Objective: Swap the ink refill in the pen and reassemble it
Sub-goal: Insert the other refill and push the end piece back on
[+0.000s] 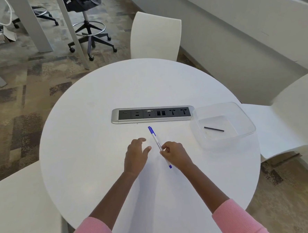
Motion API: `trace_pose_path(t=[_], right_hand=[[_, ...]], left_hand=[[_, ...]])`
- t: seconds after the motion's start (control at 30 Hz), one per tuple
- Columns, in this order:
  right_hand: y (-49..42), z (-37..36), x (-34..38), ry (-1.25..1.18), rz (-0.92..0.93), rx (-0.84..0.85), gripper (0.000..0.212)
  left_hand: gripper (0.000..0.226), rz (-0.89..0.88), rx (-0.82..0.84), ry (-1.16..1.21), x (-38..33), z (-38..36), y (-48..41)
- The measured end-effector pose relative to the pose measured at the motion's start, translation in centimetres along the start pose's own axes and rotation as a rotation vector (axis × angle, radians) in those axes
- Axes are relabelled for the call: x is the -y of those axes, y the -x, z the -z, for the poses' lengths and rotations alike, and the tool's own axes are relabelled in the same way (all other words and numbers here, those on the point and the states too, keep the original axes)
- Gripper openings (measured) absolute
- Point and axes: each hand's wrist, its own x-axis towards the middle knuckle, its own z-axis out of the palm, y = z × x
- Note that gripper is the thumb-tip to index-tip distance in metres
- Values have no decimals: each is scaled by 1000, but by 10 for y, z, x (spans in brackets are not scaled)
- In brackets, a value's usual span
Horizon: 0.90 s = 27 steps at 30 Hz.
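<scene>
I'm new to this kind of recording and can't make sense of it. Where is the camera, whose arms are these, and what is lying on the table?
There is no machine here. The one picture comes from a camera worn on a person's head, looking forward and down, so the two arms in pink sleeves are the wearer's own. The right hand pinches a white pen with blue ends. The left hand is beside it, fingers relaxed, holding nothing. Both are over a round white table. A socket strip is set into the tabletop. To the right stands a clear plastic tub with a thin black rod in it, probably an ink refill. White chairs stand around.
</scene>
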Motion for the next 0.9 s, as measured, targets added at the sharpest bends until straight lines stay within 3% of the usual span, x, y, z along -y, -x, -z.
trace_pose_path(t=[0.13, 0.33, 0.5, 0.63, 0.9], right_hand=[[-8, -16, -2, 20, -105, -12, 23], [-14, -35, 2, 48, -166, -59, 19], [-13, -44, 5, 67, -177, -70, 6], [-15, -50, 5, 54, -192, -84, 19], [-17, -51, 0, -6, -222, -101, 24]], left_hand=[[48, -107, 50, -402, 23, -11, 1], [58, -116, 125, -576, 45, -22, 2], [58, -122, 170, -607, 54, -24, 0], [56, -139, 180, -593, 59, -25, 1], [54, -139, 179, -551, 63, -28, -2]])
